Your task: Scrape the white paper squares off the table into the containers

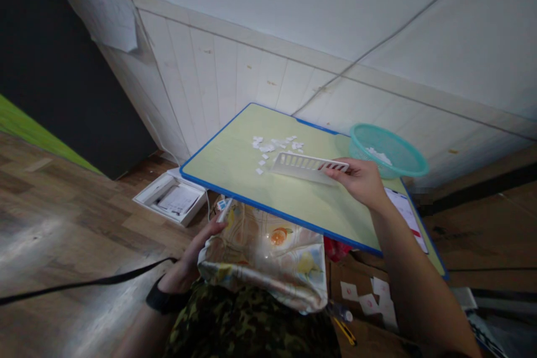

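My right hand (361,180) grips one end of a long white slotted plastic piece (306,166) that lies on the yellow-green table with a blue rim (268,210). Its far end points at a scatter of small white bits (274,146) on the table. My left hand (191,260) is low beside my lap, below the table edge, its fingers closed on the edge of a glossy printed bag or cloth (268,260). A dark band sits on that wrist.
A teal mesh basket (388,151) with white bits stands at the table's right. A paper sheet (405,212) lies by my right forearm. On the wooden floor are an open white box (172,198), a black strap (84,282), cardboard with white stickers (369,296). A white panelled wall stands behind.
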Demonstrator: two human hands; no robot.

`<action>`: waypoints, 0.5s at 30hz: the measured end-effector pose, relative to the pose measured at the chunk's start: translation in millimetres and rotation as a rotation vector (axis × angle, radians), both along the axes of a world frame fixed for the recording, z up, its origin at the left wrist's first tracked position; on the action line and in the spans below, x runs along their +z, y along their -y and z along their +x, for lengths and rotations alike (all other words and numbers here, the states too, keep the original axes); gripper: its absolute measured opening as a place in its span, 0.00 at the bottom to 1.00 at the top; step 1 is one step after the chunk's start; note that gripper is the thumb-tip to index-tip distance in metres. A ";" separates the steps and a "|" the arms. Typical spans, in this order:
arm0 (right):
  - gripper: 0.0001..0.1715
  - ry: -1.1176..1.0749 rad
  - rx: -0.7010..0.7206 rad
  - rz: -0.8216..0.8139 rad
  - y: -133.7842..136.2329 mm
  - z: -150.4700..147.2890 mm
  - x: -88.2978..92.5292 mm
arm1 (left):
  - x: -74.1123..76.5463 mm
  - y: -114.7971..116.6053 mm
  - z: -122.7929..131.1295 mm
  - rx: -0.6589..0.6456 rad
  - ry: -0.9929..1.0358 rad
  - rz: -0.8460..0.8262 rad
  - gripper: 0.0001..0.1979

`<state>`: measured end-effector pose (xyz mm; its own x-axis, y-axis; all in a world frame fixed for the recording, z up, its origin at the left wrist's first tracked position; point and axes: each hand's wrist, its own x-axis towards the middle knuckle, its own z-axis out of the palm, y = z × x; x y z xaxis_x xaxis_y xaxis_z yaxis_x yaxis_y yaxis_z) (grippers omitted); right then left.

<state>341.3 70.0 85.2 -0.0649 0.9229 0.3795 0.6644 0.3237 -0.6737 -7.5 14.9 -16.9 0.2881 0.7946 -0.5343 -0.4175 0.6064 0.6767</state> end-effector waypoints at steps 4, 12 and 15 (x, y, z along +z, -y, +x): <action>0.12 -0.045 0.032 -0.007 -4.2 -9.9 -3.9 | 7.6 2.2 1.1 0.044 -0.063 -0.039 0.20; 0.14 -0.050 0.034 -0.026 -8.0 -0.1 1.8 | 17.8 3.8 4.1 0.101 -0.176 -0.123 0.19; 0.16 -0.080 0.092 -0.021 -21.6 -11.1 -2.4 | 22.5 3.4 5.7 0.152 -0.191 -0.105 0.16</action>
<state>330.2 91.6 82.7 -0.1204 0.9221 0.3679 0.5763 0.3666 -0.7304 -1.9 11.5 5.6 0.0558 0.7581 -0.6497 -0.3797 0.6180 0.6885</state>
